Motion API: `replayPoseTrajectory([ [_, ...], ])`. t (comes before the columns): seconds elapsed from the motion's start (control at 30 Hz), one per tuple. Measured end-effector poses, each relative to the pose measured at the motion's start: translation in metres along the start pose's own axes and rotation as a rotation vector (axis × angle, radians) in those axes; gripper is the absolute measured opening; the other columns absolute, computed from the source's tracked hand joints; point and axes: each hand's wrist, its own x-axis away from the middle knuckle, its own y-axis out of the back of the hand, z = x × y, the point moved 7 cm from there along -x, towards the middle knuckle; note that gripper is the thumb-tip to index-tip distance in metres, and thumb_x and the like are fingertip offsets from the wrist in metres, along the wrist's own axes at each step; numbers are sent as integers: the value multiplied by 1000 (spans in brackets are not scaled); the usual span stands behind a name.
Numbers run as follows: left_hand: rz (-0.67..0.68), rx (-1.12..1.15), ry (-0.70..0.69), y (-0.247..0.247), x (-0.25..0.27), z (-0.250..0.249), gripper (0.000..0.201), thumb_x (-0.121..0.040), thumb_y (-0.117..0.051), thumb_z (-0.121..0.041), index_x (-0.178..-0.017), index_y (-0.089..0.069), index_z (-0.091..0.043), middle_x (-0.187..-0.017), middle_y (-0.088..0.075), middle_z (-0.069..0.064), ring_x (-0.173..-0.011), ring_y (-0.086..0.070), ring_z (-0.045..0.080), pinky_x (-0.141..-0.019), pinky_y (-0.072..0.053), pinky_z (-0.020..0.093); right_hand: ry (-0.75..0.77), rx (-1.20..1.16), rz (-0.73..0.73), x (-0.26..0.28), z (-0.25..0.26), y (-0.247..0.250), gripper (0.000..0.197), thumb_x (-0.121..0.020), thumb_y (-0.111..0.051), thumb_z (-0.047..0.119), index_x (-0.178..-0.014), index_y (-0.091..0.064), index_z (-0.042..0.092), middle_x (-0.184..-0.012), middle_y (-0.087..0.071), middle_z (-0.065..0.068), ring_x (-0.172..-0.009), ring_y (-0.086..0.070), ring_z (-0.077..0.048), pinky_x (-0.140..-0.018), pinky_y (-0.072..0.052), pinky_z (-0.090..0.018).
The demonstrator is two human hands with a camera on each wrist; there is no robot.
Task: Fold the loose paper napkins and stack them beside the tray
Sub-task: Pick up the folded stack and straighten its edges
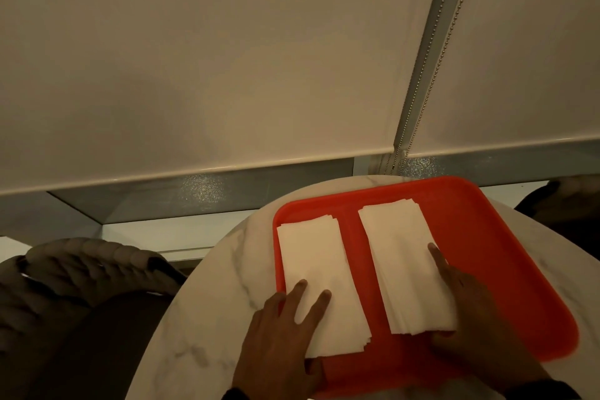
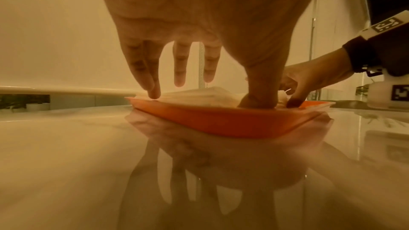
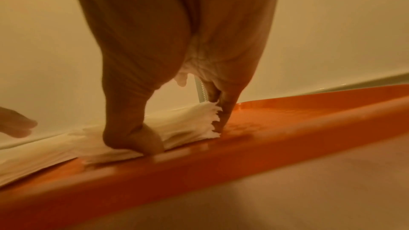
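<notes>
An orange-red tray (image 1: pixel 506 247) sits on a round marble table (image 1: pixel 201 318). It holds two stacks of white napkins side by side. My left hand (image 1: pixel 292 328) rests on the near end of the left stack (image 1: pixel 315 256), with its fingers straight on top and the thumb (image 2: pixel 257 100) pressed down at the stack's near edge. My right hand (image 1: pixel 454 295) brackets the near right corner of the right stack (image 1: pixel 399 253). Its index finger lies along the top. The thumb (image 3: pixel 137 141) presses the near edge, and the other fingers touch the splayed side edges (image 3: pixel 215 120).
Bare marble lies left of the tray and in front of it. A dark ribbed chair back (image 1: pixel 81 269) stands at the table's left. Roller blinds with a bead chain (image 1: pixel 431 75) hang behind the table. A dark object (image 1: pixel 568 198) sits at the far right.
</notes>
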Motion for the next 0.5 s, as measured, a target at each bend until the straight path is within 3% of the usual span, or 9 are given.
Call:
replayPoseTrajectory([
  [0.13,7,16,54,2,-9,7,90,-85,-52,-54,-150,11,-50,-165,7,-10,-151,-5,24,-121,-13,46,68,-83,-83,-12,3,4,139,-59,-90,34,-131,26,65,-138,-42,-3,-125,-42,-22,-108,-34,-53],
  [0.23,54,32,80,9,-18,11,88,-71,-59,-55,-150,-22,-45,-158,-29,-9,-140,-39,31,-107,-37,51,113,-94,-91,-23,3,4,140,-58,-89,32,-132,25,66,-125,-40,8,-115,-38,-13,-104,-36,-49],
  [0.27,35,35,97,11,-20,12,86,-71,-58,-55,-150,-24,-44,-157,-30,-9,-139,-40,29,-108,-37,50,124,-98,-92,-26,2,5,140,-58,-89,32,-131,25,67,-122,-38,10,-114,-38,-13,-102,-37,-47],
  [0.37,-19,-7,106,8,-24,11,79,-87,-48,-54,-152,-4,-47,-164,-4,-14,-149,-12,18,-122,-9,42,133,-89,-84,-35,0,6,141,-58,-90,30,-131,26,66,-122,-36,11,-113,-34,-9,-103,-35,-42],
  [0.5,-100,38,106,17,-28,11,78,-87,-47,-54,-152,-5,-47,-164,-3,-15,-149,-12,14,-122,-8,38,134,-102,-79,-33,-3,3,132,-56,-81,45,-141,19,59,-122,-37,14,-113,-35,-7,-101,-36,-39],
])
